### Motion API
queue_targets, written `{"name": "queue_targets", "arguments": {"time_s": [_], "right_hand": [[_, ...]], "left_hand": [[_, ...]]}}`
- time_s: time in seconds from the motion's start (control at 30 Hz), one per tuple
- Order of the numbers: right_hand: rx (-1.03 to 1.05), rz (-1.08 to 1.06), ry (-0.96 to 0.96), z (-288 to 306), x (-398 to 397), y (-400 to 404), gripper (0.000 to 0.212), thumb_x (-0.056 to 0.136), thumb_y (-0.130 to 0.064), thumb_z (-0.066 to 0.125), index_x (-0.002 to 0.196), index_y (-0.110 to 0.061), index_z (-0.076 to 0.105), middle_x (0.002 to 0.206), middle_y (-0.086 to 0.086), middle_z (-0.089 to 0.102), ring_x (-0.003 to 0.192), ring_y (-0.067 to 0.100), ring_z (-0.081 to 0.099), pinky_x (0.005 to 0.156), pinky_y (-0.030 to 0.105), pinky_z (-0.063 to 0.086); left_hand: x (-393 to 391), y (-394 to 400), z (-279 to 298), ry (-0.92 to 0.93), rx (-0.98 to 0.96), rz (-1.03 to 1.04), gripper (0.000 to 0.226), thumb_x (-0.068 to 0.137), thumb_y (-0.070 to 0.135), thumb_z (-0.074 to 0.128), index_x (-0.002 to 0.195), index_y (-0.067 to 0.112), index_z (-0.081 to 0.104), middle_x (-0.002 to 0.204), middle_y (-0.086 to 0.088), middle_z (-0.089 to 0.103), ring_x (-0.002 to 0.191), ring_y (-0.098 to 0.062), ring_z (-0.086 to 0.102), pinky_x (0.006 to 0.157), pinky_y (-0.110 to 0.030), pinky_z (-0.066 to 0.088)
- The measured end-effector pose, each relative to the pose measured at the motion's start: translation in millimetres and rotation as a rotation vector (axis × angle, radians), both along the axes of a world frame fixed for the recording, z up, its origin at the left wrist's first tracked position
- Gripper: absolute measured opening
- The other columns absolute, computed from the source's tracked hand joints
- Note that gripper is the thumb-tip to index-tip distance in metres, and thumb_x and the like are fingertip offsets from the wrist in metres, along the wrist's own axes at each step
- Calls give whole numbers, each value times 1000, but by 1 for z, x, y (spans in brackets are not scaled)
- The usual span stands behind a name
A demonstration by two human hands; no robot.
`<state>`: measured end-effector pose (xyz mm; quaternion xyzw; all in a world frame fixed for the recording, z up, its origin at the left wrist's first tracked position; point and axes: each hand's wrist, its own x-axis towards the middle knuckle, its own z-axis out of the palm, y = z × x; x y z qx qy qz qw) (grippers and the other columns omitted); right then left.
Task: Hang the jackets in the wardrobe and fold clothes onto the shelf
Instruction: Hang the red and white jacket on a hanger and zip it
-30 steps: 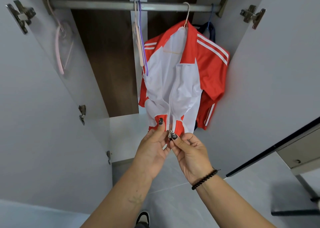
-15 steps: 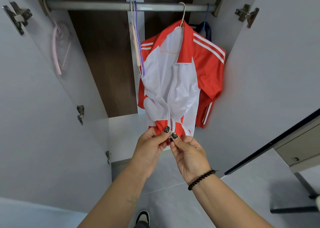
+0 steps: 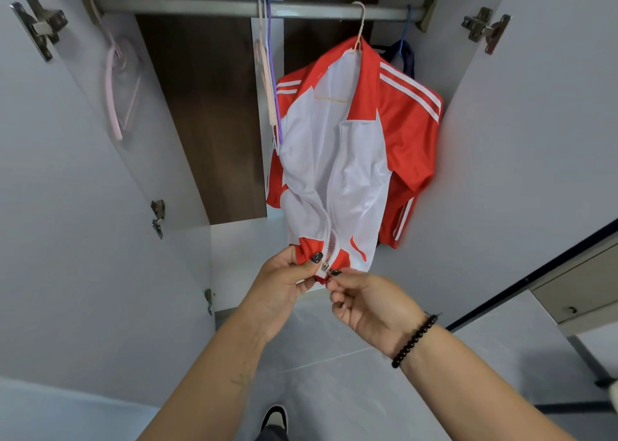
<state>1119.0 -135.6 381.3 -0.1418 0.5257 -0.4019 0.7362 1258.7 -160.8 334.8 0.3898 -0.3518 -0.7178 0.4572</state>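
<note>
2 hands at hem of red-and-white jacket [image 3: 337,173], hung on hanger from wardrobe rail [image 3: 207,5]. Hem pinched by left hand [image 3: 281,283]; zipper pull [image 3: 329,271] gripped by right hand [image 3: 371,303] fingers.

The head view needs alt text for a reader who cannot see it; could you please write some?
Two hands work the zipper at the hem of a red and white jacket hanging on the wardrobe rail: left hand pinches the hem, right hand the pull. Empty hangers hang alongside.
</note>
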Motion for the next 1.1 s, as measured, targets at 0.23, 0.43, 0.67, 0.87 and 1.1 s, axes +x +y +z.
{"name": "queue_targets", "arguments": {"time_s": [0.23, 0.43, 0.67, 0.87, 1.1], "right_hand": [[38, -81, 68, 9, -5, -19, 21, 88, 6, 47, 71, 2, 59, 54, 8, 60, 37, 8, 50, 38, 15, 44], [48, -129, 53, 12, -7, -43, 14, 89, 6, 46, 79, 2, 56, 53, 10, 59, 36, 8, 50, 39, 13, 45], [51, -135, 54, 13, 0, -77, 19, 91, 3, 43, 76, 0, 54, 48, 8, 59, 38, 8, 47, 40, 12, 44], [62, -90, 134, 5, 3, -106, 17, 91, -1, 42, 80, -1, 54, 49, 5, 59, 38, 8, 47, 36, 14, 39], [29, 45, 181, -2, 21, -113, 20, 90, 5, 42, 77, -7, 52, 57, 8, 65, 38, 9, 54, 40, 14, 43]], "left_hand": [[0, 2, -10, -103, -7, -28, 14, 89, 8, 62, 101, 3, 68, 95, -12, 66, 91, -20, 58, 87, -29, 48], [4, 4, -13, -95, 40, -21, 18, 91, 7, 60, 107, 9, 70, 105, -10, 70, 99, -20, 63, 95, -32, 49], [21, -3, -24, -127, 153, 38, 14, 91, 12, 63, 101, 17, 72, 104, -4, 74, 97, -14, 70, 82, -24, 54], [39, -8, -42, -167, 263, 188, 14, 85, 15, 71, 97, 9, 68, 102, -12, 73, 99, -26, 68, 82, -28, 55], [47, -24, -52, -523, 334, 355, 30, 82, 32, 75, 99, 14, 59, 102, -5, 67, 95, -21, 62, 82, -31, 49]]}}
